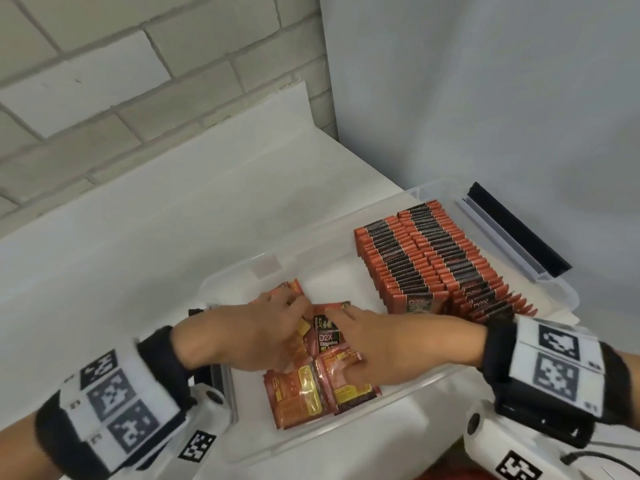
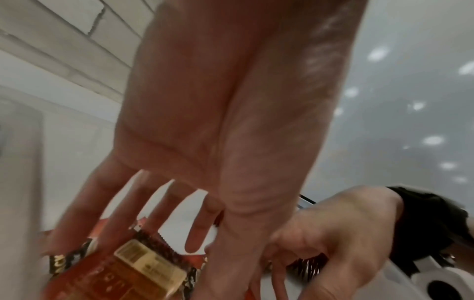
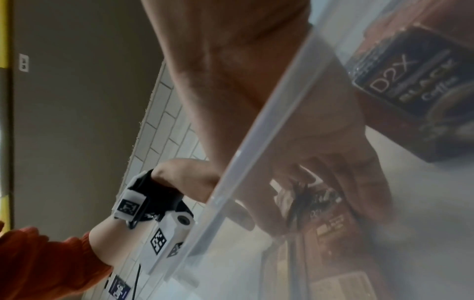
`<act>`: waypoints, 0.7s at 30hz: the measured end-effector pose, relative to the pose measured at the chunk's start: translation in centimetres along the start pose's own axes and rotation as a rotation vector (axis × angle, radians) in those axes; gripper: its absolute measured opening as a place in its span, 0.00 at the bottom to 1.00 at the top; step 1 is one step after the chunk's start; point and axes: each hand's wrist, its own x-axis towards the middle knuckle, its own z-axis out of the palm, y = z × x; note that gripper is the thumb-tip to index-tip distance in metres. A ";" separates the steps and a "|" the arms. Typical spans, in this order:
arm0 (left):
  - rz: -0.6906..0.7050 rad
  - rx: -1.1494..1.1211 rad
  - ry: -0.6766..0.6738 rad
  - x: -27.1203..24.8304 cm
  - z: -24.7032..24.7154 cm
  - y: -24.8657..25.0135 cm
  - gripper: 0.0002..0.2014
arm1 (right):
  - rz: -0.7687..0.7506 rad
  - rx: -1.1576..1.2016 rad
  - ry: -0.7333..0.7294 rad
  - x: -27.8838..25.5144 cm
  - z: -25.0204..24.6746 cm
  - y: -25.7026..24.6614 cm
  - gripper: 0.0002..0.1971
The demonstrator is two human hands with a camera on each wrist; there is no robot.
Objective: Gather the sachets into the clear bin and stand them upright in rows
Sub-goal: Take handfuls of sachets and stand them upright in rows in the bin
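- Both my hands are down inside the clear bin (image 1: 568, 292), which sits on the white bench (image 1: 138, 237) in a corner between the brick wall (image 1: 104, 81) and a grey partition (image 1: 485, 98).
- My left hand (image 1: 256, 334) has its fingers spread and reaching down onto the loose sachets (image 1: 311, 386) lying flat at the near left end of the bin; I cannot tell whether any fingertip actually pinches one.
- My right hand (image 1: 388, 341) lies just beside the left, fingers loosely spread over the same pile, and whether it grips any I cannot tell.
- The standing sachets (image 1: 426, 258) fill the far right part of the bin in tight upright rows, close to the right rim.
- Bare bin floor shows between the loose pile and the rows, and along the near wall.
- The bin's black latch (image 1: 519, 230) stands at the right end, near the partition.
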 end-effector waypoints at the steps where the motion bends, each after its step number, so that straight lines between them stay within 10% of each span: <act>1: -0.011 -0.030 -0.010 0.1 0.1 -0.1 0.36 | -0.001 -0.006 -0.003 0.2 0.1 -0.1 0.39; 12: 0.042 -0.032 -0.141 0.4 0.6 -0.2 0.26 | 0.014 -0.096 -0.102 1.4 0.5 -1.2 0.36; 21: 0.035 0.108 -0.056 1.7 1.5 -0.4 0.29 | 0.034 0.504 -0.106 3.1 1.1 -1.4 0.41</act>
